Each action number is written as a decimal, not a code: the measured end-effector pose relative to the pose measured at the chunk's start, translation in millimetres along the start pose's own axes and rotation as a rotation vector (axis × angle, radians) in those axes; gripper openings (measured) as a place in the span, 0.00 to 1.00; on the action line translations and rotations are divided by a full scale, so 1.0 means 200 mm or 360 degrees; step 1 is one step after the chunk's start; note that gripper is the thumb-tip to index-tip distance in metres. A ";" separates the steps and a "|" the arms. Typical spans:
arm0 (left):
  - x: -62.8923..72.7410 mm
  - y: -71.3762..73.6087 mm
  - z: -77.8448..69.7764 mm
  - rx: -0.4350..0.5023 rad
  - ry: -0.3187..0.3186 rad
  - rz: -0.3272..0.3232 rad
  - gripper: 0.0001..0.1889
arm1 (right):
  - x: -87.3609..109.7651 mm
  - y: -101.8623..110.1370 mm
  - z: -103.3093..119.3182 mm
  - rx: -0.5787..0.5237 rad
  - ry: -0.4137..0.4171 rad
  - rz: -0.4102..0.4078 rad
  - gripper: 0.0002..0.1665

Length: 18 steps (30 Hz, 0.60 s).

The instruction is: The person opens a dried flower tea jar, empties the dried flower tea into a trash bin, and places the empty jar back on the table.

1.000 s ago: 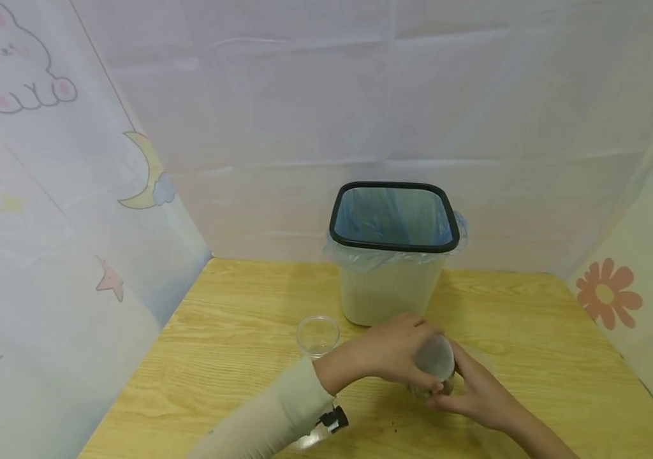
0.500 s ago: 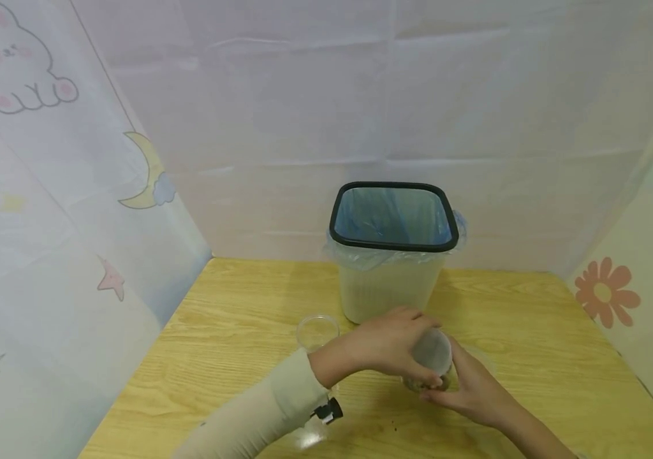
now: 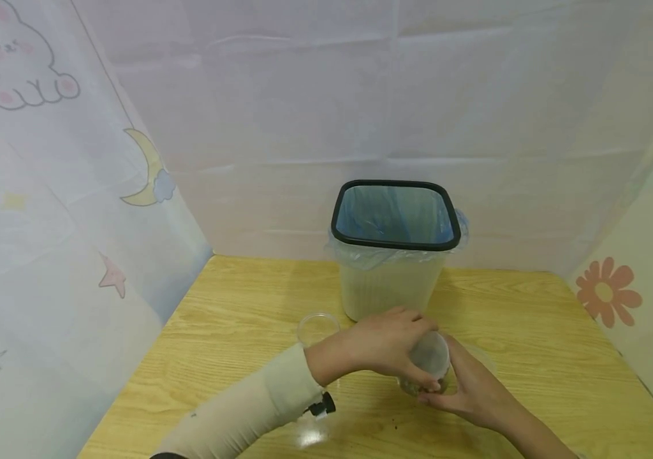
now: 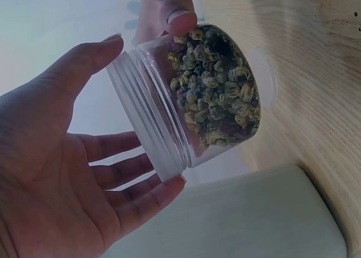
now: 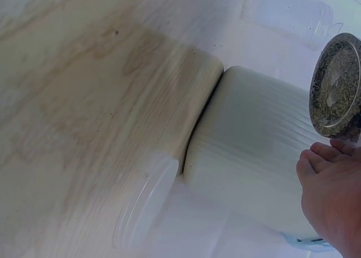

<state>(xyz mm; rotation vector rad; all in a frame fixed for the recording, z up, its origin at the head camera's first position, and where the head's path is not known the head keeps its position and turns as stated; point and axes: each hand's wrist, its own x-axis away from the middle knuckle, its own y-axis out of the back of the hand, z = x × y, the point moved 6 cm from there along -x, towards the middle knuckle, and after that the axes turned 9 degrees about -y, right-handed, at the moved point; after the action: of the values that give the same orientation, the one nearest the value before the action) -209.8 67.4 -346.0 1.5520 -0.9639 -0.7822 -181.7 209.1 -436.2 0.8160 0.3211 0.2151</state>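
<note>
- Left hand [image 3: 389, 344] gripping the pale lid [image 3: 433, 354], right hand [image 3: 471, 390] round the body, I hold the jar [image 4: 217, 94] low and right of centre in the head view.
- Beneath, wood-grained table [image 3: 229, 306]: dark specks [image 3: 395, 424] near lower centre, glare [image 3: 310, 437] beside my sleeve [image 3: 246, 405].
- At centre, a black-rimmed bin [image 3: 389, 284] with a bluish liner [image 3: 386, 213]; left of it, a clear container [image 3: 319, 314].
- Around, pale creased sheets [image 3: 280, 115]: rabbit [image 3: 25, 60] upper left, orange flower [image 3: 604, 292] far right.

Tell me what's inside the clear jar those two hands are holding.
Through the clear jar's wall, dried flower buds show, mostly pale yellow-green with some dark reddish pieces. The outer buds hide the heap's middle, and the lid covers the jar's mouth.
</note>
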 end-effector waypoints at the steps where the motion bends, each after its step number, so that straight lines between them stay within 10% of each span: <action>1: 0.00 0.00 0.00 -0.0002 -0.0005 0.0003 0.43 | 0.00 0.00 0.00 0.0001 0.0008 -0.0003 0.57; 18: 0.01 0.00 -0.01 -0.0043 -0.0096 0.0100 0.42 | 0.01 -0.01 0.03 -0.0032 -0.0003 0.0031 0.57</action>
<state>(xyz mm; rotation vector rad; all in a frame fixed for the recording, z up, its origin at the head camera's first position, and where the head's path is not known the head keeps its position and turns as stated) -207.3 66.1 -345.4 1.4752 -1.0374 -0.7987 -178.3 204.6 -434.3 0.8000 0.3089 0.2356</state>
